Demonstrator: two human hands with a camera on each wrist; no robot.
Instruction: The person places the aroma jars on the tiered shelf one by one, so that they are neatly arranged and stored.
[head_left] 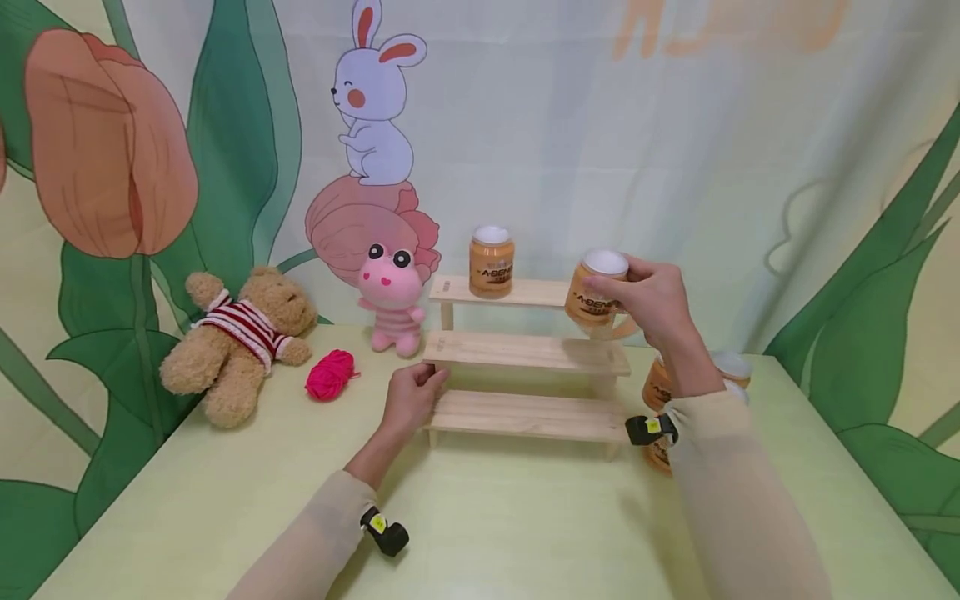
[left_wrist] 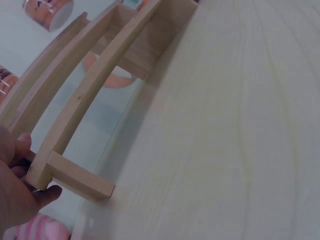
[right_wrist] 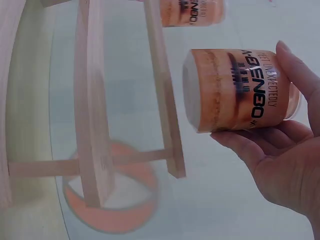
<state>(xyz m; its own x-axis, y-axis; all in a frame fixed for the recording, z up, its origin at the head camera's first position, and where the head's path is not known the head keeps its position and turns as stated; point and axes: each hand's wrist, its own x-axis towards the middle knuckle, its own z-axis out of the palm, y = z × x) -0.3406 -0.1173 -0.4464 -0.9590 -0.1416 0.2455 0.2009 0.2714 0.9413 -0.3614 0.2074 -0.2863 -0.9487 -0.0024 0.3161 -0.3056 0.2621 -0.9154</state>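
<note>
A three-step wooden display rack [head_left: 525, 351] stands on the table in the head view. My left hand [head_left: 411, 398] grips its left side; in the left wrist view the fingers [left_wrist: 49, 195] curl round the end of a shelf board. My right hand [head_left: 663, 302] holds an orange-labelled jar [head_left: 587, 300] with a white lid by its upper part, near the right end of the top board. The right wrist view shows the held jar [right_wrist: 235, 90] with its base apart from the board. Another such jar [head_left: 491, 265] stands upright on the top board's left half.
Several more jars [head_left: 657, 386] stand right of the rack, partly behind my right forearm. To the left are a pink plush toy [head_left: 393, 300], a ball of pink yarn [head_left: 331, 375] and a teddy bear [head_left: 243, 333]. A printed curtain [head_left: 540, 125] hangs behind the table.
</note>
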